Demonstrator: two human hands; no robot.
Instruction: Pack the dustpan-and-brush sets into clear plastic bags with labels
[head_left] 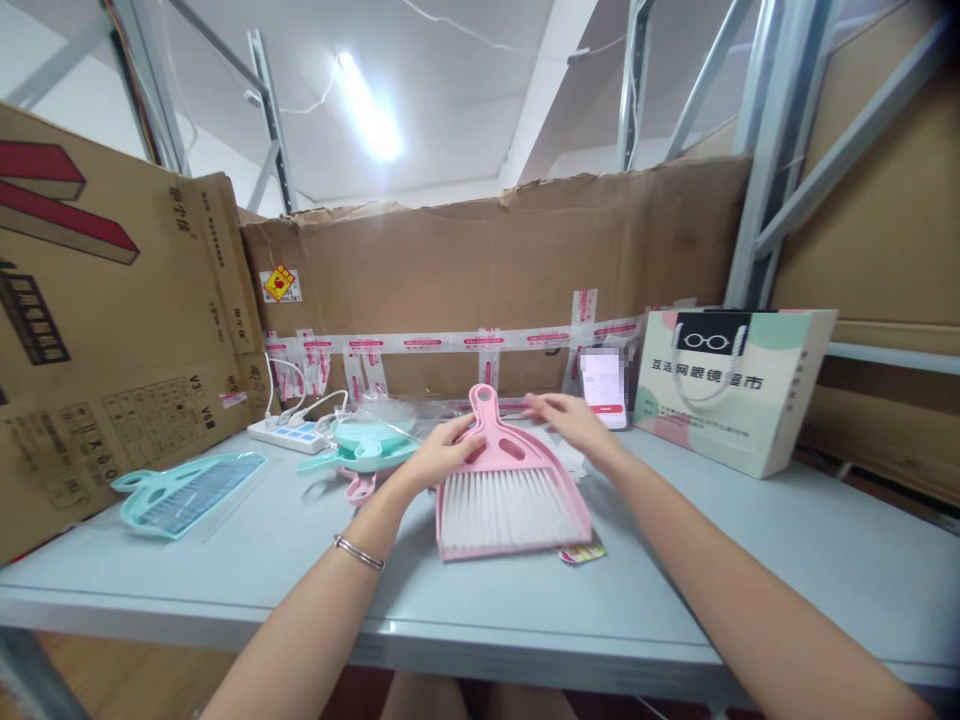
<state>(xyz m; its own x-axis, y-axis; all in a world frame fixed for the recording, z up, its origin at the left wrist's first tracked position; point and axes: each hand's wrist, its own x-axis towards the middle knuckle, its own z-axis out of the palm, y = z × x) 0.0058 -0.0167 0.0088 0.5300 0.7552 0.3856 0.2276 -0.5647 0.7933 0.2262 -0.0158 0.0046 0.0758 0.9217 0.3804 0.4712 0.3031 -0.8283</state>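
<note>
A pink dustpan (581,525) with a pink brush of white bristles (499,510) nested in it is tilted towards me near the middle of the table. My left hand (448,450) grips the set at the left side, below the handle, with the thumb on the front. To the right of the handle, my right hand (566,418) hovers with its fingers stretched leftwards, slightly blurred and apart from the pink set. A small colourful card (583,553) shows under the pan's lower right corner. White paper or wrapping (566,455) lies behind the pan, partly hidden.
More turquoise dustpan sets (375,440) are piled left of centre; another wrapped turquoise set (191,495) lies farther left. A power strip (285,432), a phone (604,390), a paper gift bag (720,400) and cardboard boxes (420,270) surround the grey table (300,570).
</note>
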